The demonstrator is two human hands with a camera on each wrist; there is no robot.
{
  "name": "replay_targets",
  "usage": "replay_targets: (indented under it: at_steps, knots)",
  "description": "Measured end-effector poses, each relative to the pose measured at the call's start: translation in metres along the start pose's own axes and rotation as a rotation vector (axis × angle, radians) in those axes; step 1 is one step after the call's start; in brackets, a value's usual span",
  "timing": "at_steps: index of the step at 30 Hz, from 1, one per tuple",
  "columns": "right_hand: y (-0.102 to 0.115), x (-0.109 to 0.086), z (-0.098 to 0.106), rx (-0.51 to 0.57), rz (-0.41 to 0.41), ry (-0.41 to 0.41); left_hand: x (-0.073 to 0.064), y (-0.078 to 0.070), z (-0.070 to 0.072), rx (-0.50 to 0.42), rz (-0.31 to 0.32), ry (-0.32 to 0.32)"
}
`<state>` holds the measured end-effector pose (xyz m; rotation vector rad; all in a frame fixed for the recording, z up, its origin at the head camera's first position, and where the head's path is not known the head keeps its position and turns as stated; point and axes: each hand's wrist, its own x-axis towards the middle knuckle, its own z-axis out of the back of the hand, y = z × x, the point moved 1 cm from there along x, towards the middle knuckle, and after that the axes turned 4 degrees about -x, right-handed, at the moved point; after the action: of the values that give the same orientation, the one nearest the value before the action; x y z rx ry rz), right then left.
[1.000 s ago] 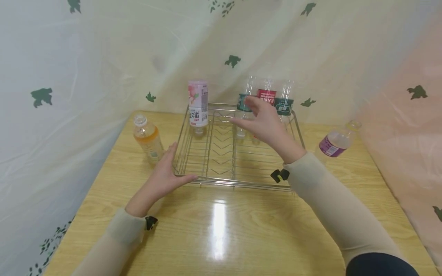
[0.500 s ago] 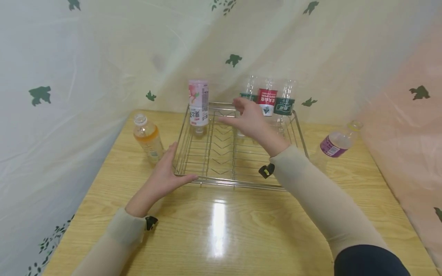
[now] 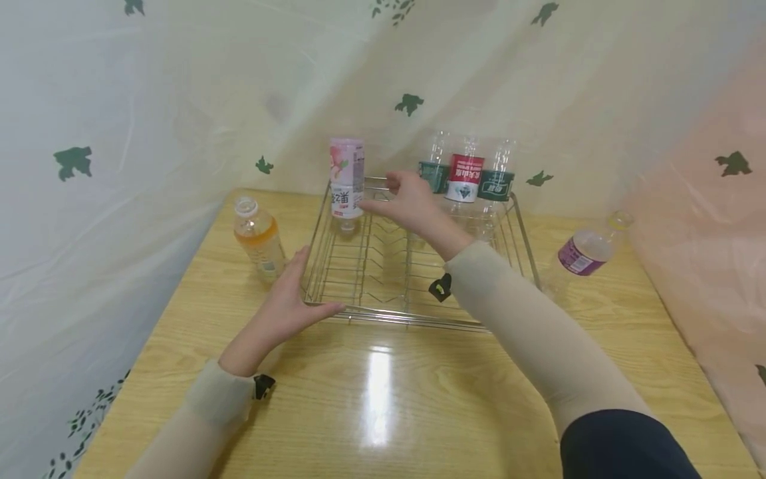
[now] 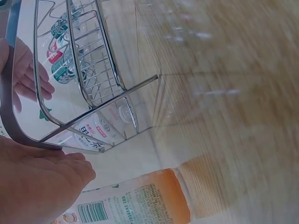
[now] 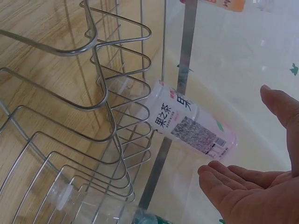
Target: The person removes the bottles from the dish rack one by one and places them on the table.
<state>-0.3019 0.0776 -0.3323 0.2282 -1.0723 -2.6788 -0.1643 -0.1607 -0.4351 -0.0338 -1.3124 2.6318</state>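
My left hand [image 3: 286, 307] rests at the front left corner of a wire dish rack [image 3: 383, 315], fingers straight along its side and thumb along the front rail. My right hand [image 3: 413, 206] is over the rack, thumb and fingers spread apart and holding nothing. Closest to it is a pink-and-white labelled bottle [image 3: 346, 176], standing neck down at the rack's back left. In the right wrist view that bottle [image 5: 187, 121] lies before the open fingers. Neck down at the back right stand two green-labelled bottles [image 3: 497, 185] and a red-and-white labelled bottle [image 3: 465, 178] between them.
An orange-tinted bottle [image 3: 260, 239] stands upright on the wooden table [image 3: 335, 412], left of the rack near my left fingers. To the right stands a clear bottle with a purple label [image 3: 582, 253]. A patterned curtain [image 3: 209, 100] hangs behind.
My right hand has moved left from in front of the green- and red-labelled bottles toward the pink-and-white one, uncovering their labels. My left hand has stayed at the rack corner.
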Motion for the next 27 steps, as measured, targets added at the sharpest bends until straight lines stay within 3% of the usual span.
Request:
replay_targets:
  at_steps: [17,27]
  knots:
    - [0.004,0.031,-0.015,0.098,-0.088,0.026,0.001,0.0,0.0,0.0,-0.003,-0.005]
    - [0.005,0.044,-0.026,0.074,-0.093,0.017,0.0,0.0,0.0,0.0,0.003,0.0]
